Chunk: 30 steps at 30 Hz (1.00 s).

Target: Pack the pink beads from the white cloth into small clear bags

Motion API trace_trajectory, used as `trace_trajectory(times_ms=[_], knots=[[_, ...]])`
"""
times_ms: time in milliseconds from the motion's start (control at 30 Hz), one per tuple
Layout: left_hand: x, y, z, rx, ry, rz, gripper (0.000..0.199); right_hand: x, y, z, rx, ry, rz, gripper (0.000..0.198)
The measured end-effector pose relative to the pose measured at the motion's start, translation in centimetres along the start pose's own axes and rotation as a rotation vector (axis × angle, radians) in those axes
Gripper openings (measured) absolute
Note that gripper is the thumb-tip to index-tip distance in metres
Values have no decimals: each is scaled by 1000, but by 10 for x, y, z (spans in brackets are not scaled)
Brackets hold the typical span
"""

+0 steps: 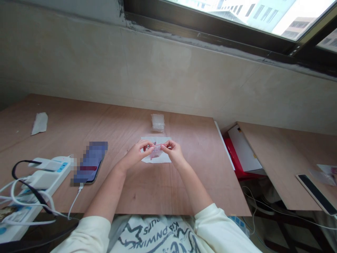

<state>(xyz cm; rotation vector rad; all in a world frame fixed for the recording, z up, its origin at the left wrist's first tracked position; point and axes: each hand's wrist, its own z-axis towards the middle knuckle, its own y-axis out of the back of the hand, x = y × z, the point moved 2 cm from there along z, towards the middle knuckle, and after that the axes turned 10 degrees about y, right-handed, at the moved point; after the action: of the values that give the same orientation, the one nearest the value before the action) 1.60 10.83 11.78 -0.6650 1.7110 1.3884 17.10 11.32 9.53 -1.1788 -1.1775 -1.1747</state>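
Note:
A small clear plastic bag (156, 152) with a thin red line along its top edge is stretched between my two hands. My left hand (137, 153) pinches the left end of that edge, while my right hand (173, 151) pinches the right end. Something pinkish shows through the plastic, too small to make out. Under the bag and fingertips lies a white sheet of paper (166, 160), partly covered by my hands. Just beyond the paper, a stack of clear plastic bags (158, 123) rests on the wooden table (200, 158).
Left of my arm lies a phone (91, 161) with a white charging cable. A crowded power strip (56, 177) stands at the table's left front. A scrap of white paper (40, 123) is farther back. Across a gap on the right, another table (279, 161) holds a second phone (317, 194).

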Motion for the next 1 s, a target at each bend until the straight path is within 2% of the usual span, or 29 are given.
trace_trajectory(times_ms=[100,233,367,500,700,900,1000], knots=[[-1,-3,0,-16,-33,15,19,1,-3,-5,48,17,-25,19],[-6,-7,-1,-46,-74,10,17,2,-8,-9,92,-36,32,21],[-4,-8,0,-39,7,-3,17,4,-9,-8,40,-71,100,23],[6,-1,1,-45,135,-119,23,11,-5,-5,14,-105,82,24],[8,5,2,-77,100,-286,20,12,-5,-1,70,-112,88,24],[18,-12,3,18,238,-602,27,8,-9,-3,-64,-108,99,25],[19,-18,1,39,269,-660,29,9,-11,-6,-152,-97,102,23]])
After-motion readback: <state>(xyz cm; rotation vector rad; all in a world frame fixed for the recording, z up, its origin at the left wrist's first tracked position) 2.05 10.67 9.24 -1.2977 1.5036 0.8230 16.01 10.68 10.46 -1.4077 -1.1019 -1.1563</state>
